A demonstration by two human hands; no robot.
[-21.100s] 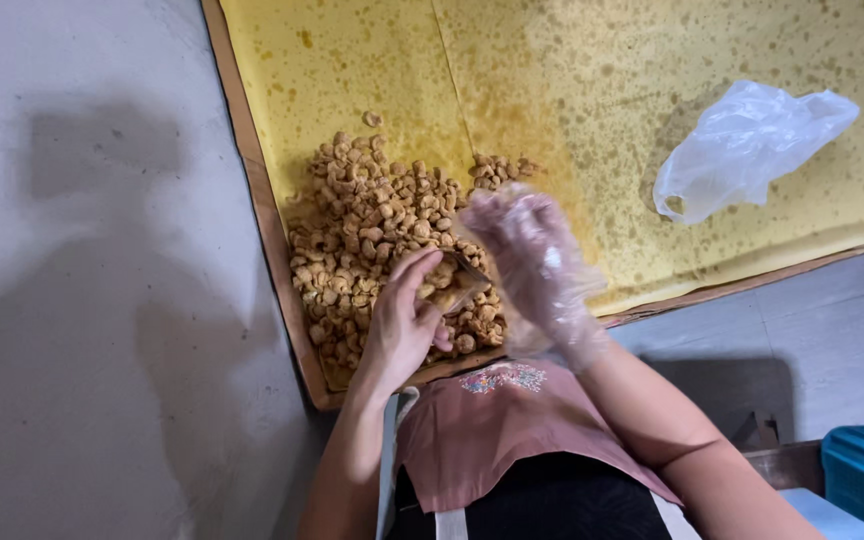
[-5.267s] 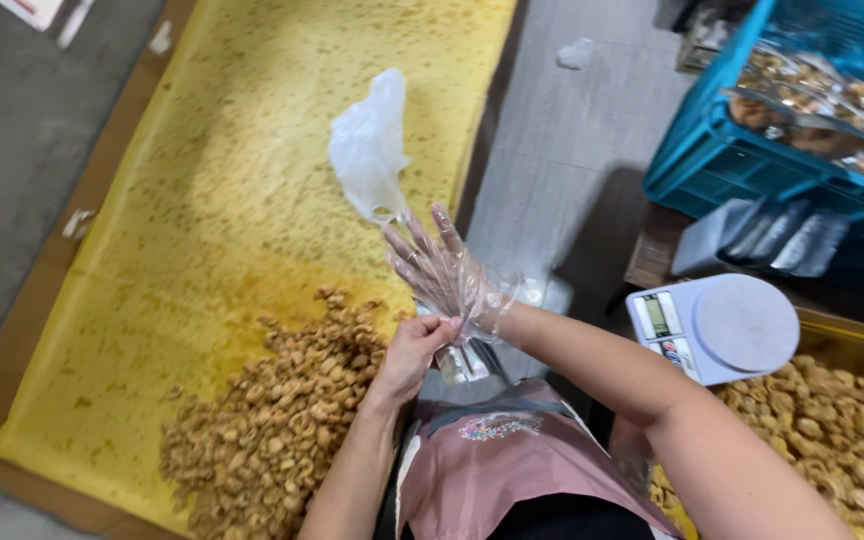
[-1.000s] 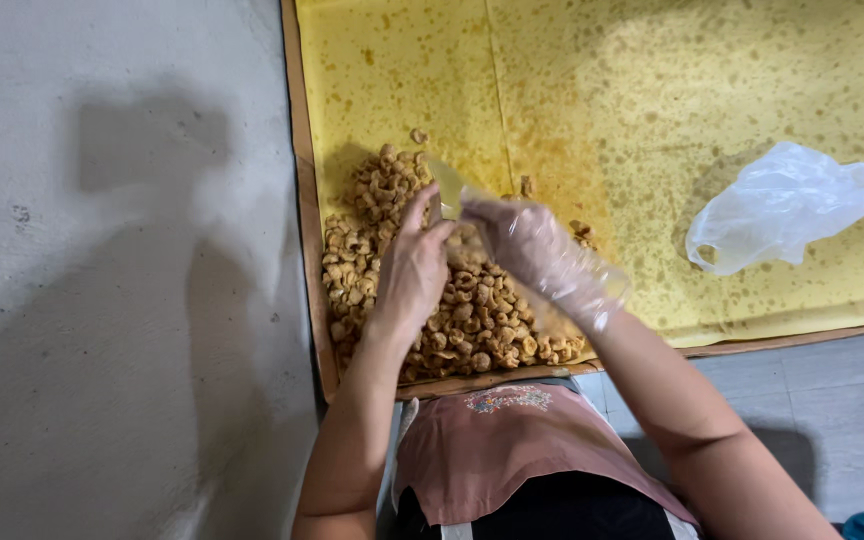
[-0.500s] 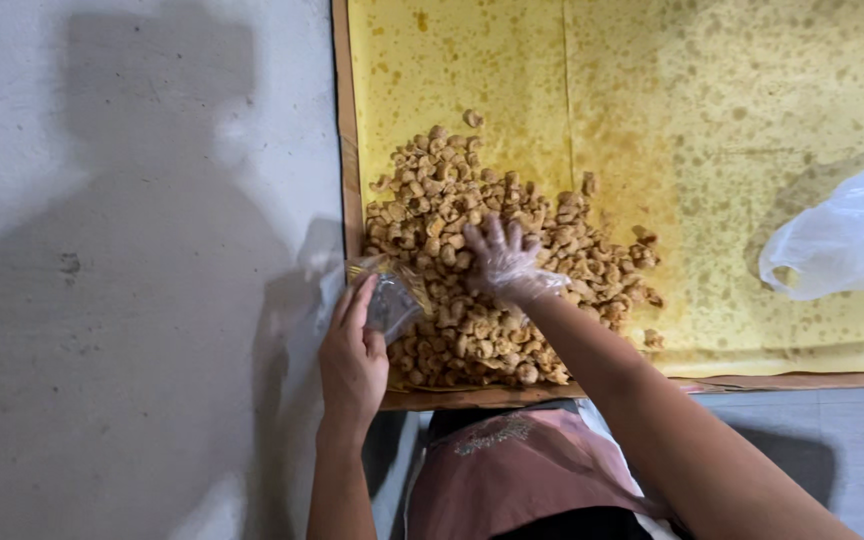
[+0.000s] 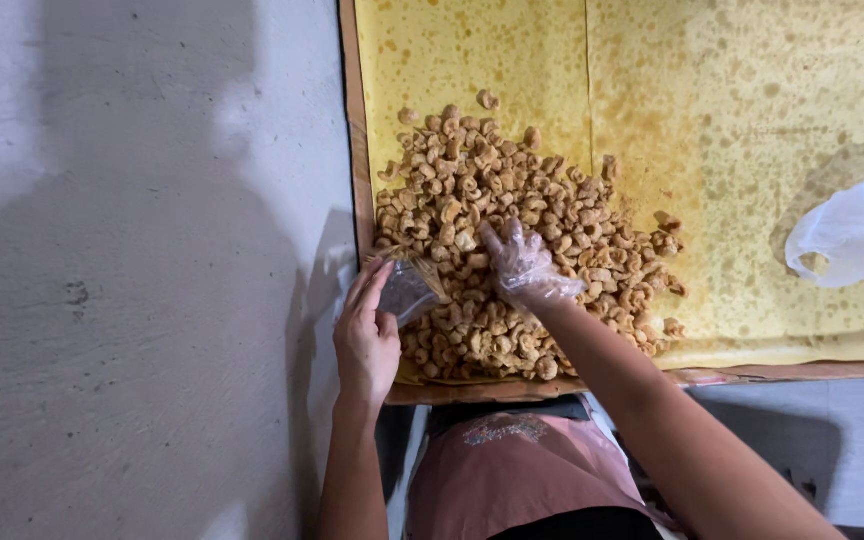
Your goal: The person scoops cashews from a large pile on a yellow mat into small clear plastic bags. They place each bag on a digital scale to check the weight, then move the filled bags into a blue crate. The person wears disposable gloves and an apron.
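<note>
A heap of golden-brown fried snack pieces (image 5: 512, 200) lies on oil-stained yellow paper (image 5: 652, 80) in a wide wooden tray (image 5: 350, 150). My left hand (image 5: 367, 335), bare, holds a small clear plastic bag (image 5: 410, 288) open at the heap's near left edge. My right hand (image 5: 522, 265), in a thin clear plastic glove, rests palm down on the pieces in the middle of the heap, fingers curled into them. What it holds under the fingers is hidden.
A crumpled clear plastic bag (image 5: 857, 230) lies on the yellow paper at the right. Grey concrete floor (image 5: 132, 300) with my shadow spreads to the left of the tray. My pink apron (image 5: 512, 470) is below the tray's near edge.
Since a second ago my hands separated: the left took the small bag to the heap's left edge, the gloved right went down onto the pieces. The view shifted slightly.
</note>
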